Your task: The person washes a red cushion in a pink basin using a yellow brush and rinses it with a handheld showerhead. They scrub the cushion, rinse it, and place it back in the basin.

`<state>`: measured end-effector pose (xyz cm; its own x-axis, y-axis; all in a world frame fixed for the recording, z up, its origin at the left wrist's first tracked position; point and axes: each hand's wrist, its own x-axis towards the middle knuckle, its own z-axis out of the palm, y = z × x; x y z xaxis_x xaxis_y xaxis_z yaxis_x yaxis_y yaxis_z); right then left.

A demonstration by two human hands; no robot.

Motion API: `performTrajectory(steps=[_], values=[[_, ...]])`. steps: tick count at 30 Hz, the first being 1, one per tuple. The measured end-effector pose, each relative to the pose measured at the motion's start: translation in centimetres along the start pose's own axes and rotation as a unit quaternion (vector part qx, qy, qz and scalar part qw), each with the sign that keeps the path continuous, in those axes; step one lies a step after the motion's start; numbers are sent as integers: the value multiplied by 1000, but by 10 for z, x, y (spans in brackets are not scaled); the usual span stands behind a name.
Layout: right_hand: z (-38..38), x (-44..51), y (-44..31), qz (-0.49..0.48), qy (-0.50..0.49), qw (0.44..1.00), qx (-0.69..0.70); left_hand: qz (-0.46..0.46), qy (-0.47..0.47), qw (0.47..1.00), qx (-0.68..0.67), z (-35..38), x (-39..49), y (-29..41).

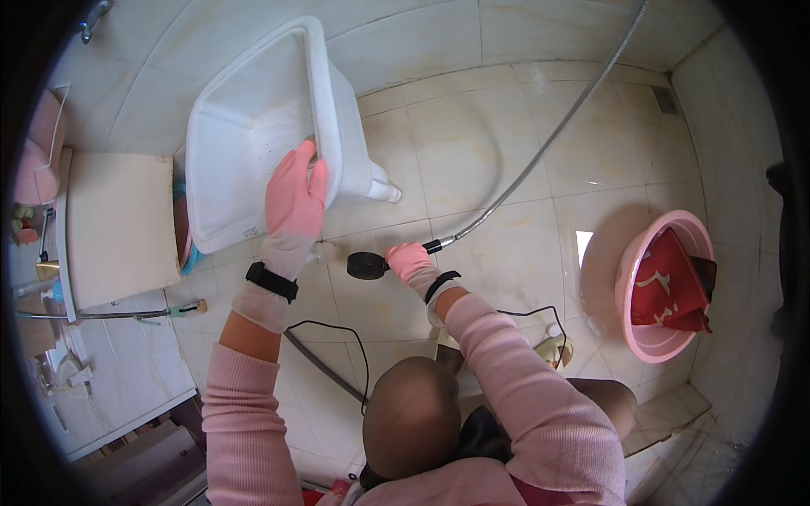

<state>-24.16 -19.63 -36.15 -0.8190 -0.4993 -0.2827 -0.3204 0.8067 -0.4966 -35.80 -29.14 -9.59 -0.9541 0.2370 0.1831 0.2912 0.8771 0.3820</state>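
My left hand (296, 193), in a pink rubber glove, lies inside the right rim of a white plastic tub (240, 136) on legs. Something brownish shows partly beneath its fingers; most of it is hidden. Dark specks dot the tub's inside. My right hand (408, 260), gloved as well, is closed around the handle of a black shower head (366, 265), which is held low over the tiled floor to the right of the tub. Faint streaks like water run left from the shower head. A metal shower hose (550, 142) runs from its handle to the upper right.
At the right, a pink plastic basin (625, 303) holds a red cloth (664, 284) with pale markings. A grey drain hose (326, 367) lies near my knees. A beige cabinet panel (120, 218) stands at the left. The floor (601, 183) looks wet, with a floor drain (664, 100) in the far corner.
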Motion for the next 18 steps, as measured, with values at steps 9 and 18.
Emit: performTrajectory(steps=[9, 18], values=[[-10, 7, -4, 9, -25, 1000, 10, 31, 19, 999, 19, 1, 0, -1], [-17, 15, -13, 3, 18, 999, 29, 27, 14, 999, 19, 2, -1, -6]])
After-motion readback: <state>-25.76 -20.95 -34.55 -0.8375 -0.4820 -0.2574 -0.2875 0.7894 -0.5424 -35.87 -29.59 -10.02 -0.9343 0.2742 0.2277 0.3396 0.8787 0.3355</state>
